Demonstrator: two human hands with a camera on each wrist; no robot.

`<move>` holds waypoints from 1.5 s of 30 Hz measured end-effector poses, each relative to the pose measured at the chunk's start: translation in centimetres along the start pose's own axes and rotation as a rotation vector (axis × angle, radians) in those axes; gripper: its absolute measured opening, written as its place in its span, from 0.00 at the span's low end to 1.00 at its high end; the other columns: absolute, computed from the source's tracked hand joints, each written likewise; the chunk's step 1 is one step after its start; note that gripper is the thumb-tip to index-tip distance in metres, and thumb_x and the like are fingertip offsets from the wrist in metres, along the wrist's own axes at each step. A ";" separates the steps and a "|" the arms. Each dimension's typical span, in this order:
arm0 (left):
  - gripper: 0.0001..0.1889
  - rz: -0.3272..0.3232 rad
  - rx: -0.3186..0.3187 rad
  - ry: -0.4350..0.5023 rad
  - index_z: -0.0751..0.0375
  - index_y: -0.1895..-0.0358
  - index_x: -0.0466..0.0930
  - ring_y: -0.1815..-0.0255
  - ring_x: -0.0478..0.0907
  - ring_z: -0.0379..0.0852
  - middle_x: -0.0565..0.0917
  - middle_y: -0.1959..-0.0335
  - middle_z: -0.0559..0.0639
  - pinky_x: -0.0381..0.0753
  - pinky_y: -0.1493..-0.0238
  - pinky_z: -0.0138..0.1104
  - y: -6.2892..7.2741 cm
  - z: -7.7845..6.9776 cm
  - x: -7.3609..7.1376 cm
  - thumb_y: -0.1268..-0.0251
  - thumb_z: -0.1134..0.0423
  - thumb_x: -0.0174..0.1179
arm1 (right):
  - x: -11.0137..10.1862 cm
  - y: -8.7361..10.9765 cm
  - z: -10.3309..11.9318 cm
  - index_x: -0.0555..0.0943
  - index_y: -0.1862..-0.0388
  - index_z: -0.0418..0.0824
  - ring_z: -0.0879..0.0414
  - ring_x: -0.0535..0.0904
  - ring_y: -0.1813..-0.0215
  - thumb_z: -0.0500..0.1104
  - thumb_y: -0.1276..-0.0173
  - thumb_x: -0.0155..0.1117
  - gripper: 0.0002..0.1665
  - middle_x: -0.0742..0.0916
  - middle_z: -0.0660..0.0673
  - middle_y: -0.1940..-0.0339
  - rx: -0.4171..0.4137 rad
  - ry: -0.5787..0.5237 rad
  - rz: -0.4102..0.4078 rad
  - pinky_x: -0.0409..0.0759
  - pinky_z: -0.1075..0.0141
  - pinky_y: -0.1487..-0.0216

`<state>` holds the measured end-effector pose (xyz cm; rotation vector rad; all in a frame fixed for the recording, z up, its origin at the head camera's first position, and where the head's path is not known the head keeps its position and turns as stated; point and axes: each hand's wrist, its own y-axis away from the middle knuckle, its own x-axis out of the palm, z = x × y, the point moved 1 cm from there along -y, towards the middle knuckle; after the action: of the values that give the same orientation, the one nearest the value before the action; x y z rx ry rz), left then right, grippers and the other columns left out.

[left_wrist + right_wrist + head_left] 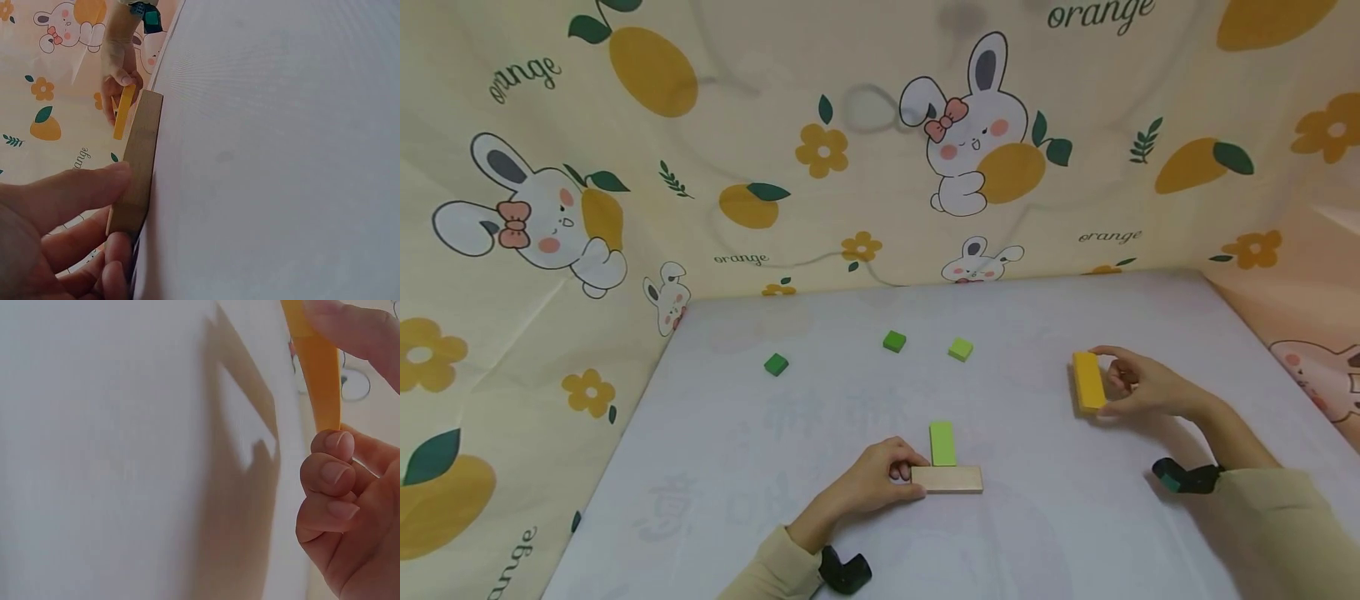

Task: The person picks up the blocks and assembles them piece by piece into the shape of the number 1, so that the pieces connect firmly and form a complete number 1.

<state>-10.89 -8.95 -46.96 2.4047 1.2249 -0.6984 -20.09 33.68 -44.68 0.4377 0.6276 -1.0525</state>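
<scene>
My left hand (874,477) pinches the left end of a plain wooden block (951,479) between thumb and fingers. The left wrist view shows this wooden block (142,144) long and narrow beside the white surface. A light green block (942,443) lies against its far side, pointing away from me. Over at the right, my right hand (1157,387) holds a yellow block (1088,382) by its two ends, thumb at one and a finger at the other. In the right wrist view the yellow block (322,378) casts a shadow and appears raised off the surface.
Several small pieces lie farther back: a dark green one (777,364) at left, a green one (894,341) at centre and a light green one (960,349). A white cloth (715,442) covers the table. A printed curtain (820,75) hangs behind and at both sides.
</scene>
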 end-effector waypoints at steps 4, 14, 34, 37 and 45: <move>0.14 -0.004 -0.003 -0.002 0.63 0.55 0.85 0.68 0.67 0.33 0.78 0.65 0.51 0.65 0.66 0.21 0.0 0.1 0.0 0.46 0.65 0.70 | 0.8 -0.6 0.8 0.63 0.35 0.31 0.60 0.66 0.72 0.34 0.53 0.77 0.48 0.70 0.49 0.73 -0.016 -0.014 -0.014 0.62 0.69 0.72; 0.14 0.002 0.003 -0.007 0.62 0.55 0.85 0.68 0.67 0.32 0.78 0.65 0.51 0.65 0.65 0.20 0.0 0.3 0.1 0.45 0.64 0.69 | 2.8 -1.7 2.3 0.64 0.36 0.31 0.61 0.67 0.73 0.34 0.54 0.78 0.47 0.70 0.49 0.75 -0.091 -0.067 -0.029 0.64 0.70 0.72; 0.14 0.012 -0.017 0.005 0.62 0.54 0.85 0.67 0.66 0.32 0.77 0.64 0.50 0.65 0.65 0.21 0.1 0.0 0.0 0.45 0.64 0.69 | 5.6 -3.2 4.3 0.62 0.36 0.31 0.63 0.68 0.73 0.35 0.54 0.79 0.49 0.70 0.48 0.77 -0.138 -0.111 -0.014 0.65 0.71 0.73; 0.14 0.010 -0.017 0.002 0.62 0.54 0.85 0.67 0.66 0.33 0.77 0.64 0.50 0.64 0.65 0.21 0.1 0.0 -0.1 0.45 0.64 0.69 | 5.9 -3.5 4.7 0.62 0.35 0.32 0.63 0.68 0.73 0.36 0.54 0.79 0.49 0.71 0.48 0.77 -0.136 -0.114 -0.009 0.65 0.70 0.73; 0.14 0.014 -0.010 0.003 0.63 0.55 0.85 0.68 0.66 0.33 0.77 0.65 0.50 0.64 0.65 0.21 0.0 -0.1 -0.1 0.46 0.65 0.70 | 7.0 -4.5 5.6 0.63 0.35 0.33 0.64 0.68 0.73 0.37 0.55 0.80 0.50 0.71 0.49 0.76 -0.126 -0.115 0.004 0.67 0.71 0.73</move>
<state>-10.91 -9.01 -46.84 2.4051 1.2084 -0.6826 -20.24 23.71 -45.33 0.2664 0.5864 -1.0209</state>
